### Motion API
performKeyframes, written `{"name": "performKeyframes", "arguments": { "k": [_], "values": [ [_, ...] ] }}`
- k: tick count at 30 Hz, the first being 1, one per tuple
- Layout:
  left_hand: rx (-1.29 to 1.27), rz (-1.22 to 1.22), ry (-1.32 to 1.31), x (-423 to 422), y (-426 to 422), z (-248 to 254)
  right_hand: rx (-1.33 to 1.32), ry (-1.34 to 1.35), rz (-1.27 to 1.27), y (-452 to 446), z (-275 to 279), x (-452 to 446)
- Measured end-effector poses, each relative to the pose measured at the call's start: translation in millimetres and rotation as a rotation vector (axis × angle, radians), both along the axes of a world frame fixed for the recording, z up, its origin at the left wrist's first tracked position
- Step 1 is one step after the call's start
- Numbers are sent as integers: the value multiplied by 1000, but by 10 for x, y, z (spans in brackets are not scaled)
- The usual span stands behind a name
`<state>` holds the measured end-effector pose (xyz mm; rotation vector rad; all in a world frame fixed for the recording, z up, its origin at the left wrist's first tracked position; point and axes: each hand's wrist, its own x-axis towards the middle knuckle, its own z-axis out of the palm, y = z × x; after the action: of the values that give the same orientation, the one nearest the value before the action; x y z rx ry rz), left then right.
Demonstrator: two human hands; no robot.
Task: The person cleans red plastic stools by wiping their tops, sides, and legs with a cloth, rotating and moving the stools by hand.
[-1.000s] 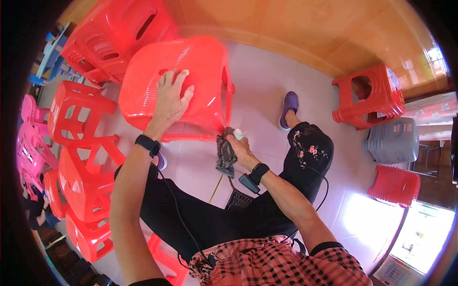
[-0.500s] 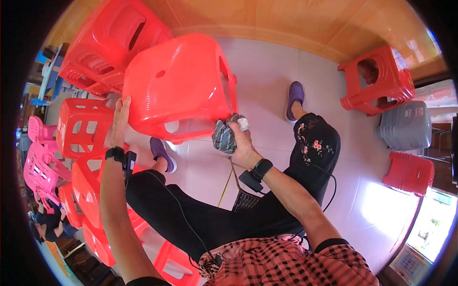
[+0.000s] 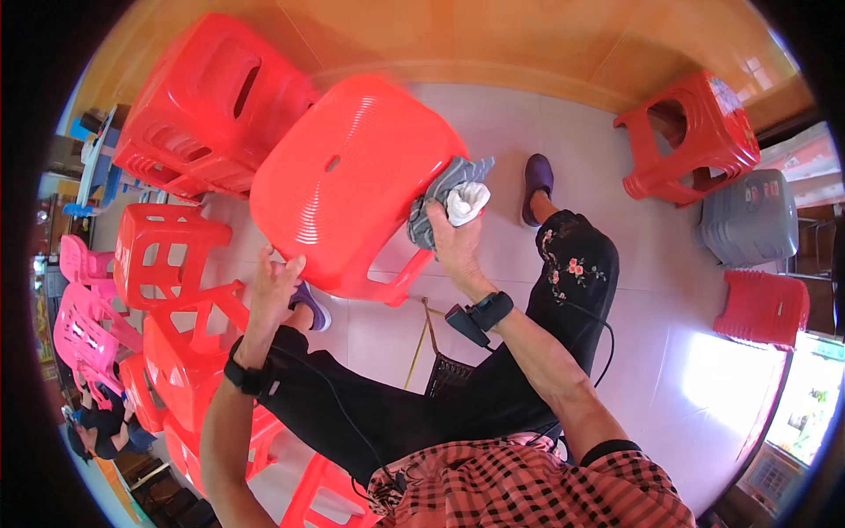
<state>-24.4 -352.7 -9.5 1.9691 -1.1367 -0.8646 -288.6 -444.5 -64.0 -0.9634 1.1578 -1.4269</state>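
A red plastic stool [image 3: 352, 176] with a ringed seat and a small central hole is in front of me, its seat toward me. My left hand [image 3: 275, 286] is at its near left corner, fingers bent and partly spread against the edge; some fingertips are hard to see. In my right hand [image 3: 456, 242] is a bunched grey striped cloth [image 3: 429, 220], pressed against the stool's right edge. A crumpled white cloth [image 3: 467, 202] shows in the same grasp.
Stacked red stools [image 3: 207, 97] rise at the far left. Several red stools and a red chair [image 3: 163, 251] crowd my left side, with pink chairs [image 3: 84, 326] beyond. Red stools [image 3: 691, 136] and grey stools [image 3: 748, 220] stand right. A dark basket [image 3: 451, 377] lies between my legs.
The stool has turned and its seat now faces me more. My left hand has shifted from its left side to the near corner. My right hand and the cloths moved slightly right along the edge.
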Motion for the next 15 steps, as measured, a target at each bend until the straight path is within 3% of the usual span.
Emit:
{"name": "performKeyframes", "arguments": {
  "k": [1,3,5,8,11,15],
  "values": [
    [-53,-82,-182,-17,27,23,-13,4,0,20,47,1],
    [-27,-20,-168,-119,108,124,37,-15,-21,-12,-37,23],
    [-396,-217,-692,-192,-16,205,100,-205,-106,-101,-162,45],
    [-308,-423,-715,-487,-327,469,102,-300,-128,-164,-126,-1],
    [-415,-608,-836,-551,-731,281,81,-309,-116,-174,27,-31],
    [-410,-678,-882,-524,-957,22,72,-236,-109,-336,-19,-94]
  ]
}}
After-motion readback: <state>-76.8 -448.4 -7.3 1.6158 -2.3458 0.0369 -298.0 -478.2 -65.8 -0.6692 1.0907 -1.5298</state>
